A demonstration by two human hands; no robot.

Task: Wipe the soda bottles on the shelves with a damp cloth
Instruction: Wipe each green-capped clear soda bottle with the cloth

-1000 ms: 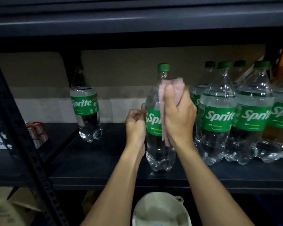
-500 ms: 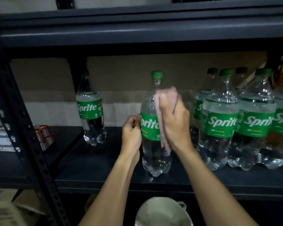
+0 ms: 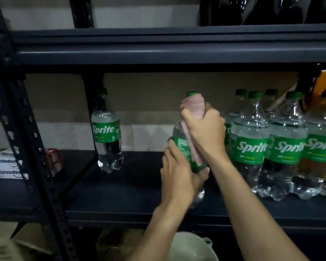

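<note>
- While the right hand (image 3: pixel 205 132) clamps a folded pink cloth (image 3: pixel 193 106) round the neck of a clear plastic Sprite bottle with a green label and green cap (image 3: pixel 182 146), the cloth covers that neck up to the cap and trails down over the label.
- The right grip is clenched on the cloth, with fingers and thumb curled round cloth and neck together.
- The left hand (image 3: pixel 179 178) takes the same bottle lower down. Its grip is grasping the body at and below the label, with the thumb on the bottle's right side and the fingertips at the label's left edge.
- This bottle is at the front middle of the dark metal shelf (image 3: pixel 120 187). Its base is blurred and partly hidden behind the left hand, so whether it rests on the shelf cannot be told.
- A cluster of matching Sprite bottles (image 3: pixel 250 147) stands upright to the right, packed close together, the nearest just beside the right wrist.
- A lone Sprite bottle (image 3: pixel 106 132) stands upright well apart to the left, towards the back of the same shelf.
- Past a black perforated upright post (image 3: pixel 26 129), red-and-white boxes (image 3: pixel 6 164) lie stacked on the neighbouring shelf.
- The rim of a white bucket (image 3: pixel 190 247) shows below the shelf, between the two forearms.
- An upper shelf (image 3: pixel 158 51) carries dark glossy bottles (image 3: pixel 271 10) at the top right.
</note>
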